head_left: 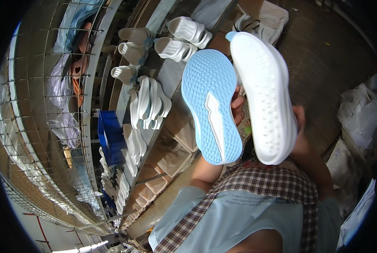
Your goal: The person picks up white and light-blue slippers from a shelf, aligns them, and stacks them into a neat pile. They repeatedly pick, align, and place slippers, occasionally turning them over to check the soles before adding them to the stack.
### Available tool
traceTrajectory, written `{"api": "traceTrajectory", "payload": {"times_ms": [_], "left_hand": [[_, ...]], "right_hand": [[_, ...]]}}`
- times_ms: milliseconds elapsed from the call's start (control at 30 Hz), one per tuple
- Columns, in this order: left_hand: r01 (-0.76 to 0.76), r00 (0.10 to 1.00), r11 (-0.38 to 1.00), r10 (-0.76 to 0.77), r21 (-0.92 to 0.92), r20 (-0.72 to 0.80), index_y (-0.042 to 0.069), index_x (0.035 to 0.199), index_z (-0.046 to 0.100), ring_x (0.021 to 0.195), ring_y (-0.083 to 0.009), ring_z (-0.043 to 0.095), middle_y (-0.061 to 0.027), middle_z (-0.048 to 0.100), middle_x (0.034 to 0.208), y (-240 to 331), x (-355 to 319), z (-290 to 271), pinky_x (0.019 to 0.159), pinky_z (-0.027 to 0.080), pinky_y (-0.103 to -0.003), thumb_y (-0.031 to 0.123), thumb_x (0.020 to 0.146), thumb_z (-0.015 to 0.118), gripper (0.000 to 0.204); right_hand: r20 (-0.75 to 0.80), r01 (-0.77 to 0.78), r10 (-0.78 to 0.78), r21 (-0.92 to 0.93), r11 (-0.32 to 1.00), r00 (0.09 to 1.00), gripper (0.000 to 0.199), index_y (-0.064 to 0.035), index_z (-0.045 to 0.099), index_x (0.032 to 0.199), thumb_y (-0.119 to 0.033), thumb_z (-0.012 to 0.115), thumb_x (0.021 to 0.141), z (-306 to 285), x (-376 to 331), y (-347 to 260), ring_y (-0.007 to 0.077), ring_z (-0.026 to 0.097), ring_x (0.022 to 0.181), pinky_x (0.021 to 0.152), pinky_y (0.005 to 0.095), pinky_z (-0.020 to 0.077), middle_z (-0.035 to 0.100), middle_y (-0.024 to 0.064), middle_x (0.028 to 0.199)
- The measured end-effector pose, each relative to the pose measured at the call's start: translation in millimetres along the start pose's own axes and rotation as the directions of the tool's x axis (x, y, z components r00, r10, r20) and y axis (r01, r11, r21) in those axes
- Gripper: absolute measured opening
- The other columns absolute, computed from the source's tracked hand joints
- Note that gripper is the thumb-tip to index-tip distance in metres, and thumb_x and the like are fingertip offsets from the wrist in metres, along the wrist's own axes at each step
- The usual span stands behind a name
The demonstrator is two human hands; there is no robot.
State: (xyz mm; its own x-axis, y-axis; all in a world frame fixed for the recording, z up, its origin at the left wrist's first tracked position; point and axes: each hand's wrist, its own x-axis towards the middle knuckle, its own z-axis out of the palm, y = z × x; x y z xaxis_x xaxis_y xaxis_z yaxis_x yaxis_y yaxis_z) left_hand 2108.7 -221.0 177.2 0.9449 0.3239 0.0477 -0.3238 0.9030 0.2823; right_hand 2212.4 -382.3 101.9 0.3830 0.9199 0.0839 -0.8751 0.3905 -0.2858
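Two soles are held side by side above the lap: the ridged sole (211, 105) on the left, the dimpled sole (266, 97) touching it on the right. The left hand (237, 109) is seen between them; the right hand (300, 135) is behind the dimpled one. A bench (171, 76) is set to the left, with stacked soles (148, 103) on it. Further left, a wire rack (49, 105) is placed.
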Motion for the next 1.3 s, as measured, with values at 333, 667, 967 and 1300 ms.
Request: {"api": "traceTrajectory", "payload": {"times_ms": [333,667,967,1300], "left_hand": [[-0.053,0.999,0.994,0.054,0.098,-0.001,0.007,0.125,0.043,0.074,-0.0178,0.039,-0.0126,0.048,0.110,9,-11,7,0.052,0.041,-0.027,0.045,0.086,0.049,0.054],[-0.032,0.982,0.985,0.063,0.172,-0.177,0.001,0.111,0.045,0.063,-0.0121,0.041,-0.0090,0.047,0.095,1,-3,19,0.041,0.040,-0.023,0.038,0.082,0.058,0.048],[0.139,0.990,0.986,-0.139,0.096,-0.005,0.002,0.102,0.046,0.058,-0.0106,0.037,-0.0062,0.045,0.087,4,9,1,0.040,0.033,-0.022,0.036,0.085,0.055,0.039],[0.061,0.984,0.993,-0.043,0.100,-0.173,0.004,0.089,0.043,0.051,-0.0086,0.026,-0.0023,0.036,0.077,2,4,20,0.040,0.021,-0.020,0.036,0.089,0.049,0.032]], "right_hand": [[0.059,-0.072,0.054,0.374,0.925,0.997,0.075,-0.0071,0.029,0.138,-0.056,0.040,0.083,20,-8,-17,0.0338,0.056,0.106,0.084,0.0485,0.0509,0.044,0.0216,0.129],[-0.182,0.023,-0.068,-0.237,0.971,0.981,0.066,0.0007,0.030,0.134,-0.031,0.041,0.077,3,3,-17,0.0282,0.058,0.100,0.080,0.0394,0.0533,0.050,0.0210,0.120],[-0.280,-0.101,0.043,-0.196,0.975,0.959,0.057,-0.0028,0.040,0.128,-0.038,0.036,0.083,-21,-1,3,0.0220,0.063,0.088,0.079,0.0356,0.0536,0.058,0.0157,0.106],[0.168,-0.070,0.060,0.050,0.996,0.984,0.075,-0.0150,0.024,0.141,-0.065,0.023,0.085,-47,-7,-3,0.0280,0.044,0.121,0.098,0.0450,0.0399,0.035,0.0137,0.138]]}}
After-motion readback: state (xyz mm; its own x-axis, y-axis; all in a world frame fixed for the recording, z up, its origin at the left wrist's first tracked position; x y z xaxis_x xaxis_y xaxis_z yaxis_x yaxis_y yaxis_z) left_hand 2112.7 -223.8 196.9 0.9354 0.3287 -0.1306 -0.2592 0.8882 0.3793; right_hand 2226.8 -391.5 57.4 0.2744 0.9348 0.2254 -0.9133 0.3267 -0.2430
